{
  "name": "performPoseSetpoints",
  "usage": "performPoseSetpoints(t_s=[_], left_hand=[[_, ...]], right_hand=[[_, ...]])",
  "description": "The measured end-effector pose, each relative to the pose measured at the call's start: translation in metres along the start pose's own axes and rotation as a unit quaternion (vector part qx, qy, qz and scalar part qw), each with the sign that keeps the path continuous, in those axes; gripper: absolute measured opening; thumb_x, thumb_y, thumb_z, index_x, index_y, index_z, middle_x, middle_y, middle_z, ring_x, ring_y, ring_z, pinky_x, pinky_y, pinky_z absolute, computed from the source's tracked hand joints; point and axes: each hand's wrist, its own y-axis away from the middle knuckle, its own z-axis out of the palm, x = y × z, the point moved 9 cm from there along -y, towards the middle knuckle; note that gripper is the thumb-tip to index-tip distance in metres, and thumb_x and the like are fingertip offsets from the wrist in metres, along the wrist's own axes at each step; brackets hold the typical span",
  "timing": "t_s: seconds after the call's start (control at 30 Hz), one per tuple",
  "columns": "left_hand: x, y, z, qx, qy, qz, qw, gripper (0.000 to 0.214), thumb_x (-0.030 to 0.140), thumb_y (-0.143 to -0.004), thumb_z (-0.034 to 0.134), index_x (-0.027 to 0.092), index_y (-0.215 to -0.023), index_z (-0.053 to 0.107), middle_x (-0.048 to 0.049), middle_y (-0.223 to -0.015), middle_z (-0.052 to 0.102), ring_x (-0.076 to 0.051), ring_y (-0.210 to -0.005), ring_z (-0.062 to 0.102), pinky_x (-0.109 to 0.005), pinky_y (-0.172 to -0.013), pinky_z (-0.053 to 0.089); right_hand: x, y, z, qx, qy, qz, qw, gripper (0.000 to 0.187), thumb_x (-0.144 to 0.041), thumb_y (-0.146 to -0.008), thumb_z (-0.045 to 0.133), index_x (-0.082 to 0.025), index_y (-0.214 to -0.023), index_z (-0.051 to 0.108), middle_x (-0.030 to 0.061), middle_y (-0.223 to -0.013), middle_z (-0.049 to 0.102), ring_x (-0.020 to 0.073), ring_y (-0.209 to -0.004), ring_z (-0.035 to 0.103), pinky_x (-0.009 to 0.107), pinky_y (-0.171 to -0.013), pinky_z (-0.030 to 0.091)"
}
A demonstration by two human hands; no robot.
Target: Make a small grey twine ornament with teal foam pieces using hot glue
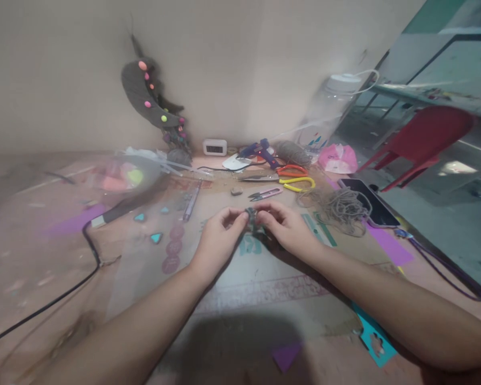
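Note:
Over the middle of the board, my left hand [223, 235] pinches a small grey yarn piece [251, 218] between thumb and fingers. My right hand [286, 227] is closed at the other side of the same piece, thumb and index finger against it. Its exact shape is blurred and partly covered by my fingertips. Just beyond the hands lie pink thread snips [265, 193] and a small grey wrapped piece [236, 191]. A loose heap of grey yarn [347, 211] sits to the right. Small turquoise triangles [156, 238] are on the left.
Scissors [299, 184] with yellow and orange handles and a blue glue gun [260, 152] lie at the back. A phone [371, 203] and water bottle [324, 109] stand right. A black cable [92, 267] crosses the left. A decorated grey crescent [144, 96] hangs on the wall.

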Motion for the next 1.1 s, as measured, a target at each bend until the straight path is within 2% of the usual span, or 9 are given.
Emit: performPoseSetpoints(t_s=[0.13,0.27,0.4,0.53,0.67,0.77,0.9,1.0,1.1], left_hand=[[-0.003,-0.001,-0.001,0.003,-0.003,-0.012,1.0,0.02,0.037,-0.085,0.065,0.017,-0.087,0.067,-0.0033,-0.085,0.071,-0.016,-0.079,0.064,-0.027,-0.076,0.046],[-0.005,-0.001,-0.002,0.006,-0.005,-0.023,1.0,0.021,0.038,-0.082,0.068,0.017,-0.084,0.068,-0.0037,-0.083,0.071,-0.016,-0.078,0.065,-0.026,-0.074,0.046],[-0.006,-0.002,0.001,-0.001,-0.003,-0.024,1.0,0.023,0.04,-0.081,0.068,0.017,-0.085,0.067,-0.0043,-0.084,0.071,-0.016,-0.078,0.064,-0.027,-0.074,0.045],[-0.008,-0.004,0.001,0.002,0.001,-0.022,1.0,0.024,0.04,-0.08,0.067,0.017,-0.084,0.067,-0.0042,-0.081,0.07,-0.017,-0.075,0.063,-0.027,-0.073,0.045],[-0.007,-0.005,0.003,-0.001,0.015,-0.025,1.0,0.025,0.041,-0.078,0.068,0.016,-0.082,0.066,-0.0037,-0.079,0.07,-0.017,-0.072,0.063,-0.027,-0.07,0.045],[-0.007,-0.004,0.003,0.002,0.027,-0.032,0.999,0.024,0.04,-0.076,0.068,0.016,-0.08,0.066,-0.0035,-0.078,0.07,-0.017,-0.071,0.063,-0.027,-0.07,0.045],[-0.009,-0.004,0.005,-0.002,0.033,-0.035,0.999,0.024,0.04,-0.077,0.068,0.017,-0.079,0.065,-0.0037,-0.077,0.07,-0.017,-0.072,0.063,-0.027,-0.07,0.045],[-0.014,-0.005,0.006,0.001,0.051,-0.041,0.998,0.025,0.042,-0.075,0.071,0.017,-0.078,0.064,-0.0035,-0.076,0.069,-0.018,-0.072,0.065,-0.028,-0.07,0.046],[-0.016,-0.007,0.007,0.003,0.057,-0.039,0.998,0.026,0.042,-0.074,0.072,0.018,-0.078,0.064,-0.0035,-0.076,0.069,-0.019,-0.073,0.066,-0.028,-0.071,0.047]], right_hand=[[-0.021,-0.005,-0.044,0.088,0.032,-0.064,0.994,0.032,-0.044,-0.096,0.051,-0.021,-0.113,0.064,0.0067,-0.104,0.07,0.0144,-0.072,0.061,0.028,-0.063,0.046],[-0.022,-0.009,-0.074,0.131,0.088,-0.047,0.986,0.026,-0.042,-0.093,0.055,-0.02,-0.08,0.061,-0.0013,-0.064,0.057,0.0119,-0.054,0.047,0.026,-0.054,0.037],[-0.029,-0.009,-0.078,0.14,0.167,-0.072,0.973,0.03,-0.036,-0.094,0.052,-0.021,-0.068,0.05,-0.0031,-0.058,0.047,0.012,-0.056,0.043,0.026,-0.055,0.034],[-0.034,-0.012,-0.071,0.092,0.181,-0.091,0.975,0.023,-0.03,-0.095,0.049,-0.021,-0.075,0.054,-0.0028,-0.062,0.053,0.0125,-0.058,0.049,0.026,-0.059,0.038],[-0.039,-0.019,-0.082,0.104,0.211,-0.123,0.964,0.011,-0.019,-0.091,0.049,-0.02,-0.085,0.058,0.0006,-0.075,0.062,0.0146,-0.067,0.058,0.027,-0.065,0.045],[-0.029,-0.039,-0.087,0.087,0.211,-0.113,0.967,0.014,-0.018,-0.086,0.056,-0.019,-0.1,0.061,0.0072,-0.1,0.069,0.0194,-0.09,0.066,0.034,-0.082,0.052],[0.001,-0.087,-0.092,0.059,0.235,-0.045,0.969,0.041,-0.022,-0.083,0.066,-0.016,-0.123,0.061,0.0145,-0.125,0.067,0.0248,-0.11,0.065,0.043,-0.099,0.049],[0.015,-0.124,-0.101,0.083,0.301,-0.014,0.95,0.047,-0.018,-0.08,0.07,-0.013,-0.126,0.063,0.0172,-0.129,0.066,0.0275,-0.119,0.061,0.042,-0.105,0.044],[0.029,-0.154,-0.099,0.083,0.289,0.013,0.954,0.042,-0.019,-0.081,0.07,-0.01,-0.122,0.066,0.0171,-0.118,0.072,0.0257,-0.105,0.068,0.039,-0.097,0.049]])
